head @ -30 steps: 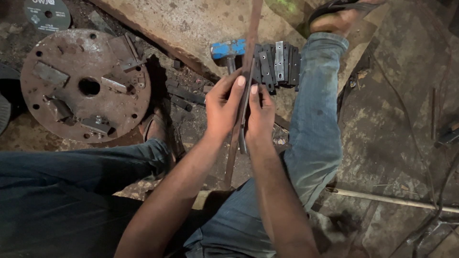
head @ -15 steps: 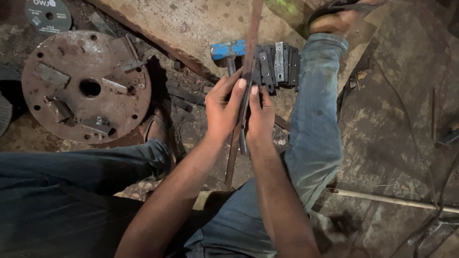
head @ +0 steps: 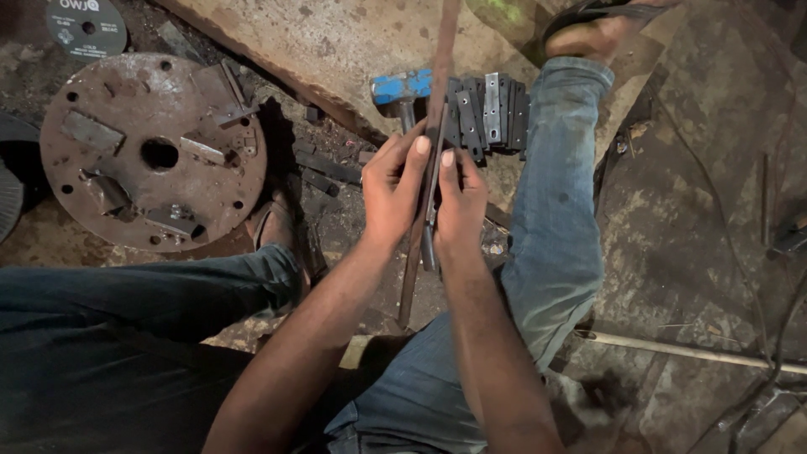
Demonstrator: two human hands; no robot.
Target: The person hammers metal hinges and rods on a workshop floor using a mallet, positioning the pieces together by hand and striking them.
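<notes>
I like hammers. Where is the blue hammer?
The blue hammer lies on the ground above the hands, left of the stack of dark metal pieces, beside the stone slab.

A long, thin, rusty flat steel bar [head: 438, 76] runs from the top edge down between the person's legs. The left hand [head: 392, 189] lies against its left side, the right hand [head: 461, 202] against its right, both touching it. Behind the hands, a blue-headed hammer [head: 402, 87] lies left of the bar, and a row of small dark steel plates [head: 492, 109] stands right of it. Far left, a round rusty steel disc with holes [head: 151, 151] lies on the ground, small metal pieces on it.
</notes>
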